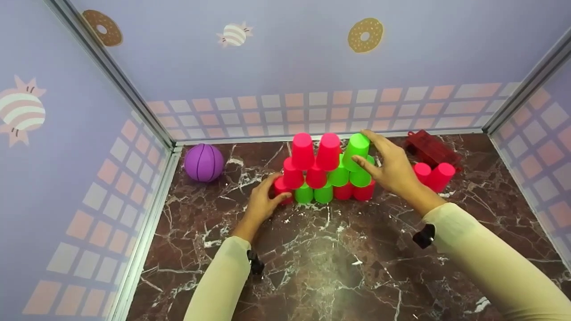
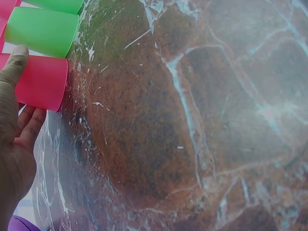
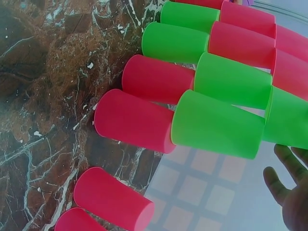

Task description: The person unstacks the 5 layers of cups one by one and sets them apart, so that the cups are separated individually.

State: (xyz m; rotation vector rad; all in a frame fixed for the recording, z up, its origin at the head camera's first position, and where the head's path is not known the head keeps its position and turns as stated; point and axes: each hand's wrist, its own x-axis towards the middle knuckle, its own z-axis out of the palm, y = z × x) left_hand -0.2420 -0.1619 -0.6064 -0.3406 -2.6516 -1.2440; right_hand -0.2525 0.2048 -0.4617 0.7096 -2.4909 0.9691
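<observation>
Cups (image 1: 328,171), pink and green, stacked pyramid

Both arms reach forward, left grip (image 1: 263,201) curled low, right grip (image 1: 387,166) raised, fingers spread.
</observation>
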